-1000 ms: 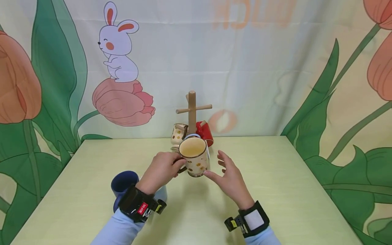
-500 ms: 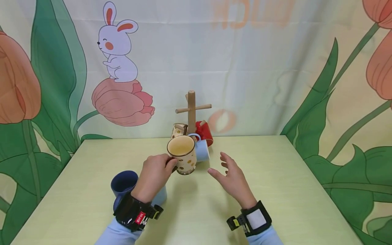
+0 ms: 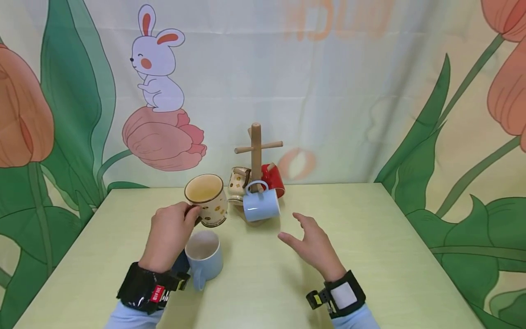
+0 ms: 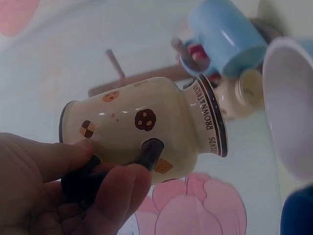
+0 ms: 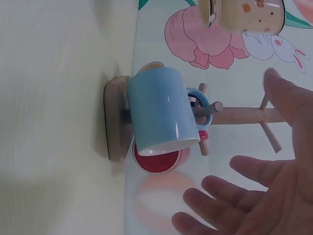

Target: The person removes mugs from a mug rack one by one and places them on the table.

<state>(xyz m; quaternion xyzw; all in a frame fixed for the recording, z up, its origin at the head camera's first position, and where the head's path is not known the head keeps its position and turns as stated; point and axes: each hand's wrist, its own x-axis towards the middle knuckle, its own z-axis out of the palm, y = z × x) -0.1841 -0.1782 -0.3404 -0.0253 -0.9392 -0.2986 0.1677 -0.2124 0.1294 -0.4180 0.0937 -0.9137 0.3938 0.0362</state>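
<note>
Carrying the cream cookie mug (image 3: 206,199) by its handle in the left hand (image 3: 169,234), now left of the wooden mug tree (image 3: 256,151), having drawn away from it. Hovering empty, spread right hand (image 3: 313,244) right of the tree; hanging there, light blue mug (image 3: 260,204).

**Open right hand beside the wooden mug tree**

The right hand (image 5: 274,196) is seen with fingers spread and holding nothing. A light blue mug (image 5: 159,110) is hung by its handle on a peg of the wooden mug tree (image 5: 244,115), with a red mug (image 5: 157,161) beside it. A cream cookie-patterned mug (image 5: 244,14) is glimpsed above the tabletop (image 5: 54,98).
</note>
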